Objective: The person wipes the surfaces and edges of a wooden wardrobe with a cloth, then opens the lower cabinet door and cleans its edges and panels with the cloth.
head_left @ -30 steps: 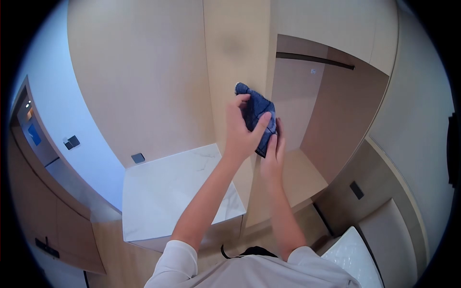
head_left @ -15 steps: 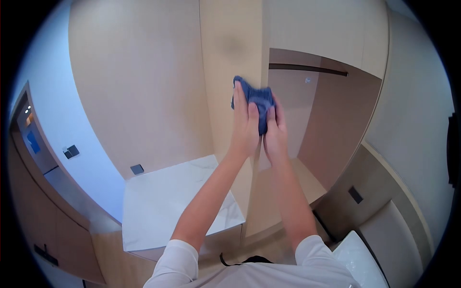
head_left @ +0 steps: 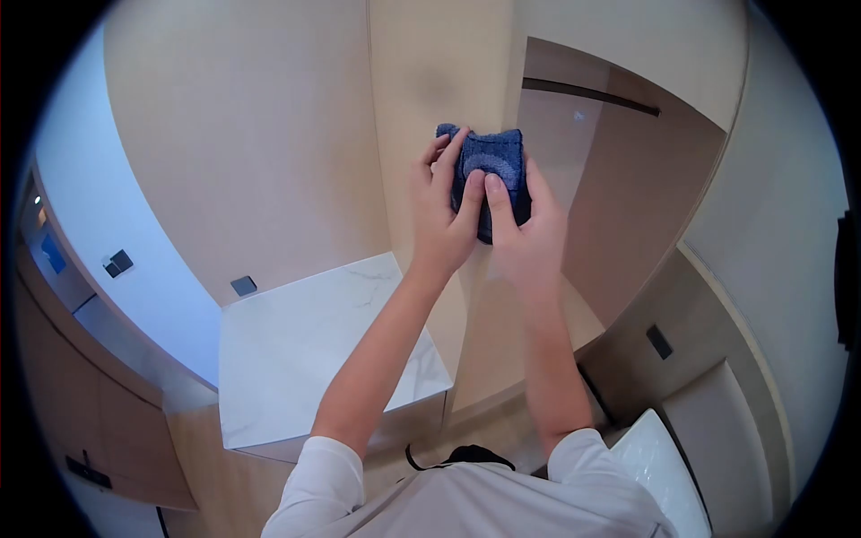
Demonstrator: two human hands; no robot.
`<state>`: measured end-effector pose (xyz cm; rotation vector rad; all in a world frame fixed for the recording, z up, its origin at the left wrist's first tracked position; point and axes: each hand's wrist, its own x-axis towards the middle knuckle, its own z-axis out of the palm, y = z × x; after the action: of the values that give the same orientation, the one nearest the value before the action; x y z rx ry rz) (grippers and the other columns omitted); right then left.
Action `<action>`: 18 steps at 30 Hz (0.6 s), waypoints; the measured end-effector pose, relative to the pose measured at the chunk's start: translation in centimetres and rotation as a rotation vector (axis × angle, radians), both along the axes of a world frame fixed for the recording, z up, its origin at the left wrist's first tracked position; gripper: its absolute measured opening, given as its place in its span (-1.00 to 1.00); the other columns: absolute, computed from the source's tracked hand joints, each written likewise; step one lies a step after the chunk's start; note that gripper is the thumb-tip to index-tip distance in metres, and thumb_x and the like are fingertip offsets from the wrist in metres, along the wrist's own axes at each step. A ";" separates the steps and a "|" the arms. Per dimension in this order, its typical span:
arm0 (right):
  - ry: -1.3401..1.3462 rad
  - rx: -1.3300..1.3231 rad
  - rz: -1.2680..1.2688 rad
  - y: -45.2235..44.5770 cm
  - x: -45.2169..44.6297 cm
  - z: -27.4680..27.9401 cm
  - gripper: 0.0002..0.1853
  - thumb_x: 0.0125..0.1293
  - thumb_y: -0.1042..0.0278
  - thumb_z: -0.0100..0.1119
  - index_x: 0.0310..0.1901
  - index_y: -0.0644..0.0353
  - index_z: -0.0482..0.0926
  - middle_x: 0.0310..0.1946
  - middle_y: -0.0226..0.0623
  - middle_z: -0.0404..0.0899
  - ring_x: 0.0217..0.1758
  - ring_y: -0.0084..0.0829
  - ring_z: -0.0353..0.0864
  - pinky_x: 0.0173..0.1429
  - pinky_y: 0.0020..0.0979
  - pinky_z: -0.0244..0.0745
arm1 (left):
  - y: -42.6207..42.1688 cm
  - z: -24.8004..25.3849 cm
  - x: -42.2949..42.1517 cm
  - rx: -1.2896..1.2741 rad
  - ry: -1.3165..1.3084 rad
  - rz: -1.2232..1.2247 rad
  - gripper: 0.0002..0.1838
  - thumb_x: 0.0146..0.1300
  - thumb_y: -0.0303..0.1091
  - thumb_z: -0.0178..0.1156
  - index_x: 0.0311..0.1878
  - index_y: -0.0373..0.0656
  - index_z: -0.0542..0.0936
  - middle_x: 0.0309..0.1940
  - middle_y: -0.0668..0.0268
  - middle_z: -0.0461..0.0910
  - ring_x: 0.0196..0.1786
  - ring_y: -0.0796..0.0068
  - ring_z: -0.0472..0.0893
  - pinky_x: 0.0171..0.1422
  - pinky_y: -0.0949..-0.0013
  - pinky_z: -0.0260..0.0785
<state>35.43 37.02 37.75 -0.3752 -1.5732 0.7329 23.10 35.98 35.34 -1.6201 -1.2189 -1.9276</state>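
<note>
A folded dark blue cloth [head_left: 499, 151] is held up between both my hands, in front of the upright edge of a light wood cabinet panel [head_left: 430, 54]. My left hand [head_left: 442, 202] grips the cloth's left side, its thumb pressed on the front. From the right, my right hand [head_left: 529, 224] holds it, with the thumb on the front next to the left thumb and the fingers around the right edge. Whether the back of the cloth touches the panel is hidden.
Below on the left stands a white marble-patterned countertop [head_left: 305, 359]. An open wardrobe bay with a dark hanging rail [head_left: 592, 95] is on the right. A padded headboard [head_left: 722, 421] and a white bed corner [head_left: 664, 475] lie lower right. A brown door [head_left: 90, 386] stands far left.
Both hands and the cloth have come slightly higher in view. The cloth now shows more of its front face, with both thumbs side by side on it. The view has shifted a little.
</note>
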 end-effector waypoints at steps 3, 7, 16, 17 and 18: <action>0.016 -0.071 0.141 1.5 -1.4 0.0 -0.46 0.46 0.11 0.33 0.26 0.37 0.51 -0.05 -0.12 0.72 0.01 -0.35 0.74 0.10 -0.32 0.59 | 0.6 -0.5 -0.5 0.081 -0.045 -0.174 -0.56 0.67 -0.23 -0.01 0.48 -0.18 0.35 0.46 0.06 0.34 0.45 0.23 0.38 0.54 0.19 0.22; 0.015 -0.089 0.156 1.4 -1.8 3.1 -0.49 0.43 0.13 0.38 0.20 0.36 0.52 -0.07 -0.14 0.74 -0.04 -0.39 0.73 0.09 -0.35 0.60 | 1.8 1.4 -1.1 0.165 -0.129 -0.394 -0.67 0.65 -0.29 0.03 0.35 -0.20 0.37 0.43 0.05 0.41 0.37 0.27 0.44 0.47 0.22 0.23; 0.094 -0.065 0.030 1.0 -3.4 1.6 -0.58 0.46 0.20 0.38 0.09 0.39 0.53 -0.18 -0.27 0.72 -0.14 -0.56 0.66 0.02 -0.45 0.58 | 4.5 -1.1 -2.0 0.073 0.054 -0.244 -0.44 0.68 -0.16 -0.17 0.56 -0.29 0.14 0.63 -0.01 0.08 0.65 0.05 0.08 0.70 0.10 -0.10; 0.084 -0.058 -0.009 1.0 -3.4 0.9 -0.58 0.47 0.20 0.38 0.11 0.39 0.53 -0.18 -0.26 0.73 -0.14 -0.54 0.67 0.03 -0.44 0.58 | 4.5 -1.7 -2.1 0.050 0.070 -0.229 -0.41 0.68 -0.14 -0.20 0.58 -0.31 0.10 0.65 -0.02 0.05 0.67 0.03 0.04 0.71 0.09 -0.14; 0.070 -0.052 -0.046 0.9 -3.4 0.2 -0.57 0.47 0.21 0.37 0.13 0.40 0.52 -0.17 -0.25 0.74 -0.14 -0.53 0.68 0.04 -0.43 0.59 | 4.4 -2.4 -2.3 0.031 0.079 -0.215 -0.38 0.68 -0.13 -0.22 0.60 -0.32 0.07 0.66 -0.03 0.01 0.69 0.01 0.00 0.72 0.08 -0.17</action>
<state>32.00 37.94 37.95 -0.4185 -1.4769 0.7445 20.81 40.41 32.99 -1.8585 -1.0155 -1.9739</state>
